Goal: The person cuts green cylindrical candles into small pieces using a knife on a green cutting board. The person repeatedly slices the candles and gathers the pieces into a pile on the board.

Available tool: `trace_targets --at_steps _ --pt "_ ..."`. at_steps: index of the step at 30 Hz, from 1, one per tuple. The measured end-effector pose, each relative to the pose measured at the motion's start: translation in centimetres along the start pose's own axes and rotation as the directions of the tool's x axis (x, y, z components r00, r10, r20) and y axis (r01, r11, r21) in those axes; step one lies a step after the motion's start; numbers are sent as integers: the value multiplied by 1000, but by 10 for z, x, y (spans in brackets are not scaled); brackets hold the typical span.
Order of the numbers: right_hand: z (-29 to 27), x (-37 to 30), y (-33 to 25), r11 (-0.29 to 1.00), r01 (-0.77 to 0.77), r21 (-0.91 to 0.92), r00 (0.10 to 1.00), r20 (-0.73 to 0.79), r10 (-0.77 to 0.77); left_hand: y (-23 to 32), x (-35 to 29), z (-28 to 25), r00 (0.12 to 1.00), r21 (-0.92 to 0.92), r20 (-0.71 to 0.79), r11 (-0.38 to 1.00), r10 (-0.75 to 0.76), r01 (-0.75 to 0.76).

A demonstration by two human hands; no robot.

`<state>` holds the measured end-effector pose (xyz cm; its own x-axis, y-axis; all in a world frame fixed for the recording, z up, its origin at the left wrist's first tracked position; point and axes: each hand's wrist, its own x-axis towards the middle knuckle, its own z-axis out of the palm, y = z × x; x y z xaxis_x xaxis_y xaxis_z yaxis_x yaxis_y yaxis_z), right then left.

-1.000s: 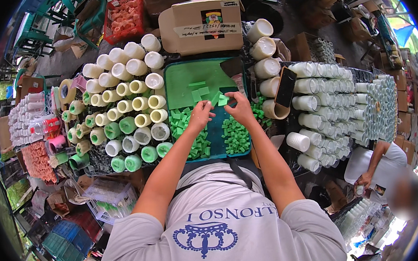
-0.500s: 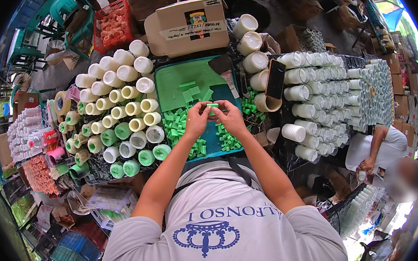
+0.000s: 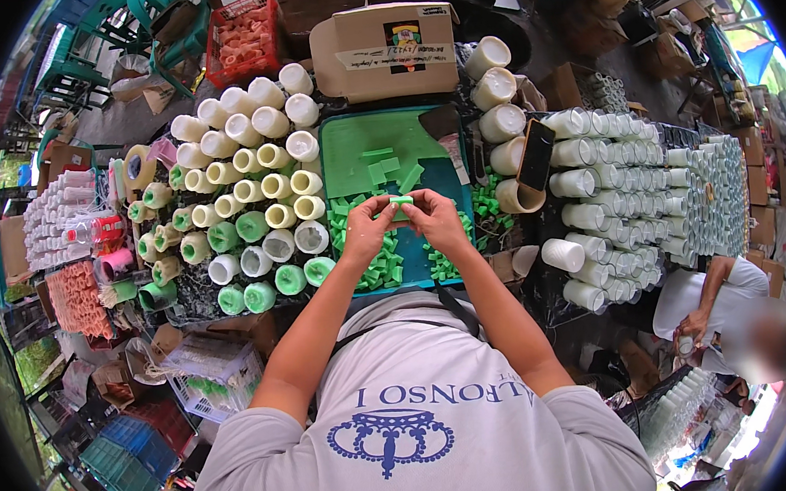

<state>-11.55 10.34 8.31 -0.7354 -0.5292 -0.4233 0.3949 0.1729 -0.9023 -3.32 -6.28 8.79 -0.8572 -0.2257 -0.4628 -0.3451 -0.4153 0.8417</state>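
A small green wax-like block is pinched between the fingertips of both my hands, above the near half of a teal tray. My left hand grips its left side, and my right hand has the right side. Fingers partly cover the block. In the tray, a flat green sheet lies at the far side with a few cut strips on it. Many small green pieces are heaped to the left, under and beside my left hand. A smaller heap sits to the right.
A scraper with a dark blade rests at the tray's far right corner. Rows of pale and green candles stand left; white-filled glasses stand right. A phone leans on candles. Beyond the tray is a cardboard box. Another person sits at lower right.
The whole view has shifted, so the table's things appear farther right. Both hands still pinch the block, which now shows a broader face. The fingers have moved slightly around it.
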Motion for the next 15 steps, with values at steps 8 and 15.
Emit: trace_targets --at_steps 8,15 --pt "11 0 -1 990 -82 111 994 84 72 -15 -9 -25 991 -110 -3 985 -135 134" --pt "7 -7 -1 970 -211 120 970 145 193 -17 -19 -37 980 -235 34 951 -198 200"
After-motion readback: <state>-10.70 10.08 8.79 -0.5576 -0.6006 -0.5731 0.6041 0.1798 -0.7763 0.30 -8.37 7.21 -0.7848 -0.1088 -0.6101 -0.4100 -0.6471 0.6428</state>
